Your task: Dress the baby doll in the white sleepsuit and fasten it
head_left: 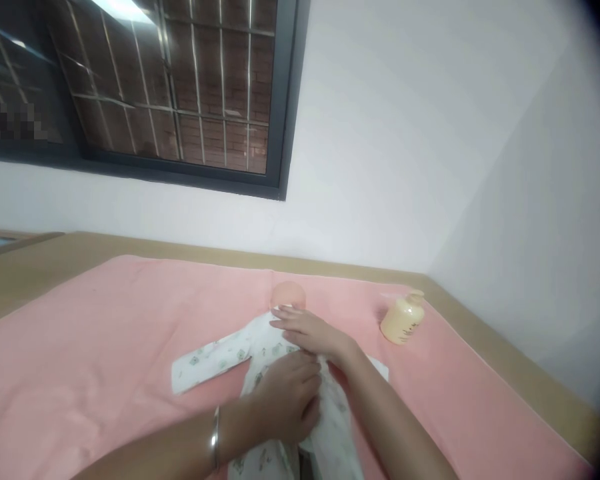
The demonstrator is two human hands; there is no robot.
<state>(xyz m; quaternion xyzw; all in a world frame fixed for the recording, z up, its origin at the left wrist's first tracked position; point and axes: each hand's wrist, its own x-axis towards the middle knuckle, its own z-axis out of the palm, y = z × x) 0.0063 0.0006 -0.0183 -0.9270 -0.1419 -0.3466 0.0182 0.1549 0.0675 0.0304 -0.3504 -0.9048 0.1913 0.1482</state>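
A white baby garment (pixel 260 347) with small green prints lies spread on a pink cloth, one long sleeve stretched to the left. At its neck shows a smooth, round, skin-coloured head (pixel 288 293), apparently a doll's. My right hand (pixel 310 331) rests flat on the upper chest near the collar, fingers extended. Below it, my left hand (pixel 290 393), with a silver bangle (pixel 215 437) on the wrist, is curled closed on the front of the garment. Its fingertips are partly hidden. The right sleeve is mostly covered by my right forearm.
A pale yellow bottle (pixel 403 319) stands on the pink cloth (pixel 105 333) to the right. Tan table surface (pixel 230 258) borders the cloth at the back and sides. Behind it rise a white wall (pixel 380 133) and a dark-framed window (pixel 280 133) with bars.
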